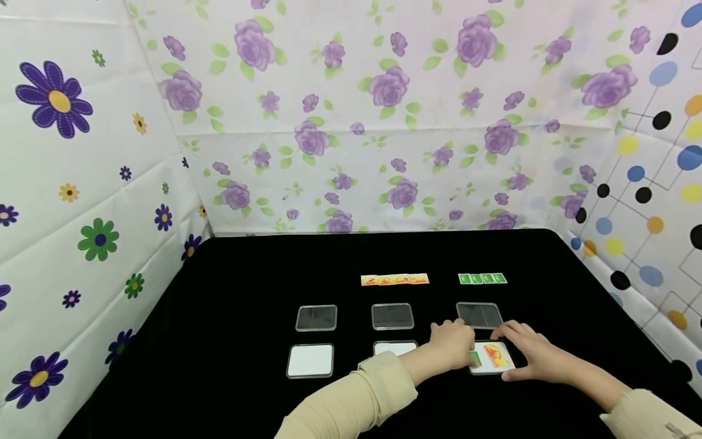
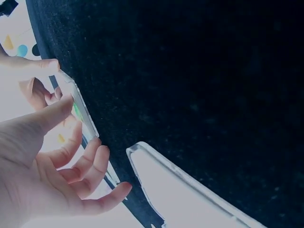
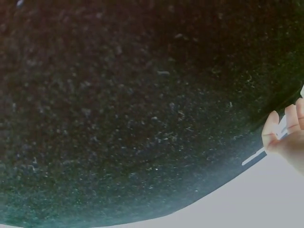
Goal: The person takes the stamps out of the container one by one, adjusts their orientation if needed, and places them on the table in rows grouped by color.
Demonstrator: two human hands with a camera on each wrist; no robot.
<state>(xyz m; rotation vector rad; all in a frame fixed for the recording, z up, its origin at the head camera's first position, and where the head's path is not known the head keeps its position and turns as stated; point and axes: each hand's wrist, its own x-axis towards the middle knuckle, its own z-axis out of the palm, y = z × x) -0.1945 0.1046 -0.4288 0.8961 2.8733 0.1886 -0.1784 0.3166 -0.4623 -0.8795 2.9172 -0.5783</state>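
At the front right of the black table lies a shallow clear-edged case with a white inside. An orange-yellow picture card lies in it, beside a green card partly covered by my left hand. That hand holds the case's left side, its thumb and fingertips at the edge in the left wrist view. My right hand grips the right side, fingers at the far corner and thumb at the near one. Only part of the right hand shows in the right wrist view.
Two more white cases lie leftward, one at far left and a middle one partly behind my left arm. Behind stand clear covers at left, middle and right. Orange cards and green cards lie farther back.
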